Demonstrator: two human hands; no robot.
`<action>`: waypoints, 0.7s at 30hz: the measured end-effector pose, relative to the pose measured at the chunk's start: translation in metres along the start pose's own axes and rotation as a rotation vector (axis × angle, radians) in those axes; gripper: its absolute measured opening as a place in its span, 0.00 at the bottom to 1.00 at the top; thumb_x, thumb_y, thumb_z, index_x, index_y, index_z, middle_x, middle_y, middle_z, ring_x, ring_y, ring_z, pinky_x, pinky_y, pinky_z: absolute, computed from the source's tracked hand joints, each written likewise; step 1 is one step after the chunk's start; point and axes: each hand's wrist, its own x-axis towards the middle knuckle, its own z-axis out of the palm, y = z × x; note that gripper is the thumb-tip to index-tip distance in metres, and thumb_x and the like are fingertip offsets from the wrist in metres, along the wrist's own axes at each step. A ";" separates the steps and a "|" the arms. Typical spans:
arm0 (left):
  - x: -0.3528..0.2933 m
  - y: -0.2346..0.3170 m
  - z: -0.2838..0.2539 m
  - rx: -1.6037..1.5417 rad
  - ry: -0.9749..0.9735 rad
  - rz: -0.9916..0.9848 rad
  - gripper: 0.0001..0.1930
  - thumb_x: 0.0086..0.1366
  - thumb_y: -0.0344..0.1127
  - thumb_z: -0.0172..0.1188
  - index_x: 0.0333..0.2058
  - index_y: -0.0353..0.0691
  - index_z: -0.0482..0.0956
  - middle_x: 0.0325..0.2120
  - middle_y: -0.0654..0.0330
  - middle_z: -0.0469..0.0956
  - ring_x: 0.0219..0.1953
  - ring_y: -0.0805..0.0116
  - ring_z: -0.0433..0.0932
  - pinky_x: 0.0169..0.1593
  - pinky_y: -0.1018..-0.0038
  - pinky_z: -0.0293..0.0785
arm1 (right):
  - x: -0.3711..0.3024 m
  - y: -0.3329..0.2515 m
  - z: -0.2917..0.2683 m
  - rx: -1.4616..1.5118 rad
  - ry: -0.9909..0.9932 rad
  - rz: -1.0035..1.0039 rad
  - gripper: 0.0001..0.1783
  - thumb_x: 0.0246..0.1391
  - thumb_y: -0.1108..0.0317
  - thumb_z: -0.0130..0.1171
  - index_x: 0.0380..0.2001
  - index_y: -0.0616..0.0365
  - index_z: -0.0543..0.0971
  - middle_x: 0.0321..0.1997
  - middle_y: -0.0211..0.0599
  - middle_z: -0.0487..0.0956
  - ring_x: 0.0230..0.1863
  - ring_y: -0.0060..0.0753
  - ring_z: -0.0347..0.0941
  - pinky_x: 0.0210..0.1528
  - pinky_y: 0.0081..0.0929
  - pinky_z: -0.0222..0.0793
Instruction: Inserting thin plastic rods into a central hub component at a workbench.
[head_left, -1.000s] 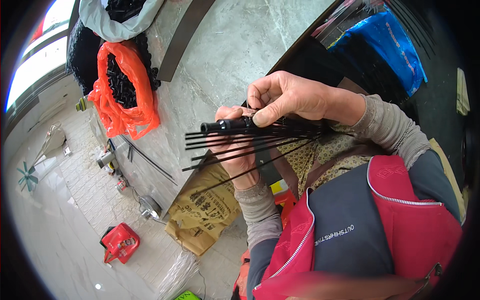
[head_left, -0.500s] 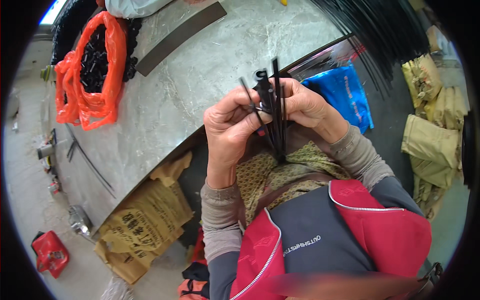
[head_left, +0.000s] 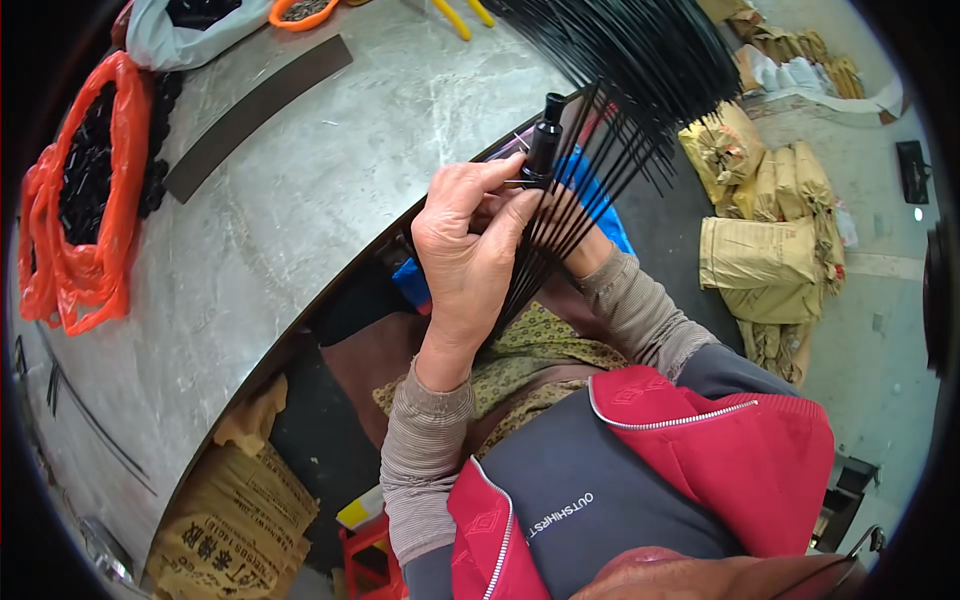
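Note:
My left hand is closed, thumb and fingertips pinching the lower end of a black tubular plastic part. That part stands nearly upright above the fingers, with a narrower neck and a wider top. Small thin pieces stick out beside the fingertips. My right hand is behind and to the right, and its fingers are hidden by the left hand and by thin black rods. These rods fan from my lap up past both hands. At the upper right they reach a thick bundle of black rods.
On the grey table are a red plastic bag of black parts, a dark curved strip, an orange bowl and a yellow-handled tool. A brown paper sack lies lower left. Tan sacks are stacked at right.
The view has shifted to the right. The black part now stands clear above my left fingertips. My right hand has gone behind the rods, and more rods fan across in front of it.

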 end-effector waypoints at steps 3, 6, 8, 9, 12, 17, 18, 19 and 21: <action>-0.001 -0.011 0.017 -0.002 0.047 0.103 0.20 0.50 0.19 0.70 0.44 0.37 0.83 0.31 0.63 0.79 0.30 0.78 0.73 0.36 0.82 0.70 | 0.017 -0.002 -0.003 -0.010 0.021 -0.025 0.22 0.59 0.58 0.63 0.51 0.58 0.74 0.53 0.41 0.78 0.48 0.35 0.79 0.48 0.33 0.80; -0.007 -0.014 0.031 -0.181 0.041 -0.031 0.25 0.48 0.19 0.71 0.48 0.36 0.80 0.31 0.63 0.79 0.33 0.78 0.75 0.40 0.81 0.72 | 0.016 -0.002 -0.010 -0.007 0.034 -0.045 0.22 0.58 0.58 0.63 0.51 0.58 0.74 0.53 0.41 0.79 0.47 0.35 0.79 0.47 0.32 0.80; -0.007 -0.024 0.037 -0.234 0.053 0.002 0.29 0.48 0.18 0.72 0.51 0.34 0.75 0.31 0.63 0.78 0.32 0.79 0.75 0.39 0.83 0.74 | 0.008 -0.001 -0.017 0.003 0.040 -0.054 0.22 0.58 0.57 0.63 0.51 0.57 0.74 0.53 0.41 0.79 0.47 0.34 0.79 0.47 0.32 0.80; -0.007 -0.024 0.040 -0.245 0.049 -0.002 0.29 0.48 0.18 0.72 0.51 0.34 0.75 0.31 0.63 0.78 0.32 0.79 0.75 0.39 0.83 0.74 | -0.009 0.000 -0.022 0.010 0.043 -0.059 0.22 0.58 0.57 0.63 0.51 0.57 0.74 0.53 0.40 0.79 0.47 0.34 0.79 0.46 0.32 0.80; -0.010 -0.026 0.051 -0.259 0.061 -0.033 0.29 0.49 0.19 0.72 0.51 0.35 0.73 0.31 0.64 0.77 0.29 0.81 0.75 0.36 0.85 0.74 | -0.002 -0.003 -0.036 0.032 0.044 -0.070 0.22 0.58 0.57 0.63 0.50 0.57 0.74 0.52 0.40 0.79 0.47 0.34 0.79 0.46 0.32 0.80; -0.009 -0.028 0.061 -0.228 0.051 -0.041 0.25 0.49 0.20 0.73 0.46 0.37 0.72 0.30 0.64 0.76 0.27 0.82 0.74 0.33 0.85 0.75 | -0.008 0.000 -0.053 0.089 0.018 -0.085 0.21 0.58 0.57 0.63 0.50 0.57 0.74 0.52 0.39 0.79 0.46 0.33 0.79 0.45 0.32 0.80; -0.008 -0.029 0.061 -0.227 0.052 -0.042 0.25 0.49 0.20 0.73 0.46 0.37 0.72 0.30 0.64 0.76 0.27 0.82 0.74 0.33 0.85 0.75 | -0.009 0.002 -0.056 0.100 0.010 -0.085 0.21 0.58 0.56 0.63 0.50 0.56 0.74 0.52 0.39 0.79 0.46 0.33 0.79 0.45 0.32 0.80; -0.008 -0.031 0.061 -0.248 0.054 -0.076 0.24 0.50 0.20 0.73 0.45 0.37 0.72 0.30 0.64 0.76 0.27 0.82 0.74 0.33 0.85 0.74 | -0.010 0.003 -0.059 0.112 0.001 -0.085 0.21 0.58 0.56 0.63 0.50 0.56 0.75 0.51 0.39 0.79 0.46 0.33 0.79 0.44 0.31 0.80; -0.007 -0.030 0.061 -0.267 0.054 -0.108 0.23 0.50 0.20 0.73 0.43 0.37 0.72 0.29 0.65 0.76 0.27 0.82 0.74 0.33 0.85 0.74 | -0.005 0.005 -0.063 0.137 -0.018 -0.087 0.21 0.58 0.56 0.63 0.50 0.56 0.75 0.51 0.39 0.79 0.45 0.32 0.79 0.44 0.31 0.80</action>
